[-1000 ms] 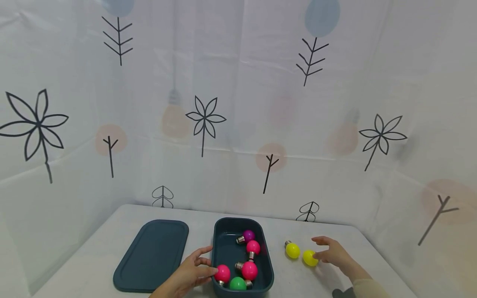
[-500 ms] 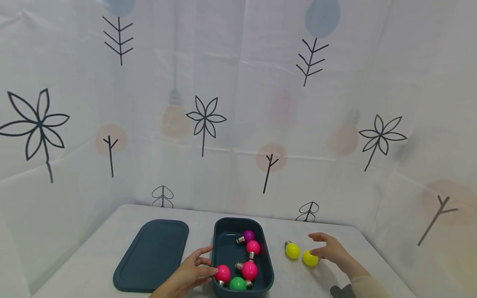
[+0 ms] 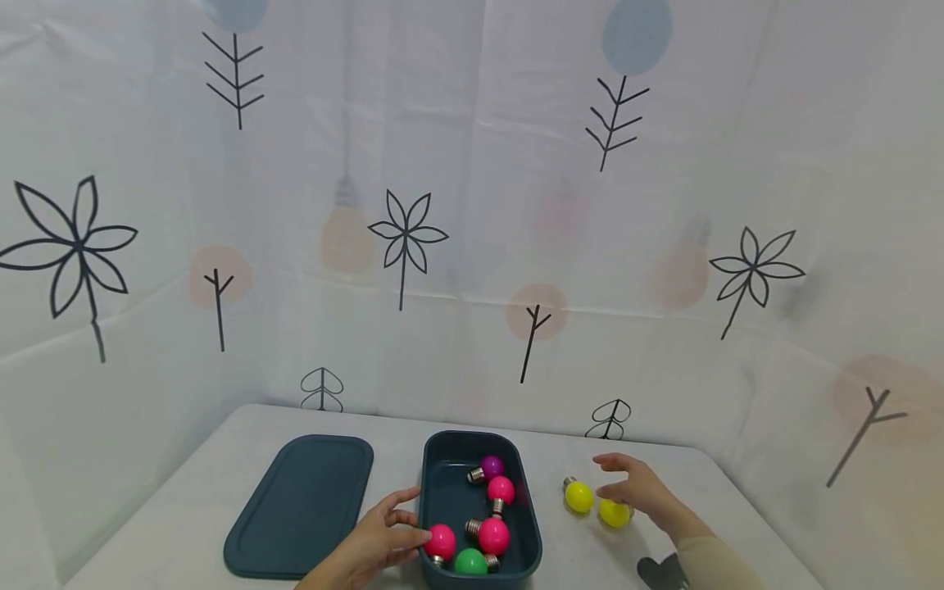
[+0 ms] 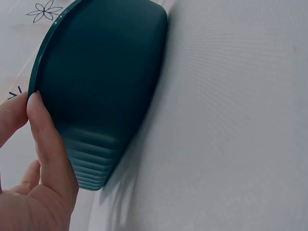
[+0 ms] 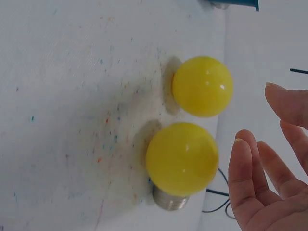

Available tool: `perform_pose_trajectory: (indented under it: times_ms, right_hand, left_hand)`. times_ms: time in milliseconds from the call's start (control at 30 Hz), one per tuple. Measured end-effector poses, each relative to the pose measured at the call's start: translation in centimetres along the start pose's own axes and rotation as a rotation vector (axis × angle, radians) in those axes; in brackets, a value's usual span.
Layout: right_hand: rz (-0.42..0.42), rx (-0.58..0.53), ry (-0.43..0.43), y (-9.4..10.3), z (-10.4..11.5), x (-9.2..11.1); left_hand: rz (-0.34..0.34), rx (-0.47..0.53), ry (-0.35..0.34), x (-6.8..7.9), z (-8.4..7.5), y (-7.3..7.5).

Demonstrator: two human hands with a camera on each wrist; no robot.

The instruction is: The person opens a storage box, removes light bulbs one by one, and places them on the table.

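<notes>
My left hand (image 3: 374, 537) pinches the left rim of a dark blue-green plastic box (image 3: 451, 463) between thumb and fingers. The left wrist view shows the thumb and a finger at the rim of the same box (image 4: 101, 62). Inside lie several light bulbs: a purple one (image 3: 492, 468), pink ones (image 3: 494, 536) and a green one (image 3: 470, 561). To the box's right, my right hand (image 3: 640, 485) hovers with parted fingers and holds nothing. Near it on the table lie two yellow bulbs, one farther left (image 3: 578, 496) and one partly under the hand (image 3: 614, 513). In the right wrist view a gap separates the fingers from both.
A flat dark blue-green lid (image 3: 302, 504) lies on the white table (image 3: 398, 434) left of the box. Behind the table hangs a pale curtain (image 3: 472, 246) printed with plants. A grey heart-shaped patch (image 3: 662, 571) shows beside the right sleeve.
My right hand has moved left and slightly up, from touching the right yellow bulb to above the two yellow bulbs. My left hand and the box have stayed put.
</notes>
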State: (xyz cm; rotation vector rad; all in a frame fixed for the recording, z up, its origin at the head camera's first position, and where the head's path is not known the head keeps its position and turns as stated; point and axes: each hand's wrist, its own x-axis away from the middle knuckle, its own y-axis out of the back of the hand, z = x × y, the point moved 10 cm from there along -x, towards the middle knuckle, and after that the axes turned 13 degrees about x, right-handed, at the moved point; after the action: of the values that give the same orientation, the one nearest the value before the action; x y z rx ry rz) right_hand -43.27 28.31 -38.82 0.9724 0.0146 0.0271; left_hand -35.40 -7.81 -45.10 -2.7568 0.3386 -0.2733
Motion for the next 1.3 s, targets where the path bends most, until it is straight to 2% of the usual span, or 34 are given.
perform_pose_trajectory:
  times_ms: [133,700,1300]
  right_hand:
    - [-0.001,-0.032,-0.012,-0.5,0.7,-0.2]
    - [0.006,-0.093,0.058,-2.1,4.0,-1.1]
    - [0.001,-0.099,0.108,-2.9,7.5,-1.4]
  left_hand:
    - [0.003,0.002,0.001,0.0,0.0,0.0]
    - [-0.001,-0.003,-0.002,0.0,0.0,0.1]
    - [-0.011,-0.017,0.002,-0.1,-0.1,0.2]
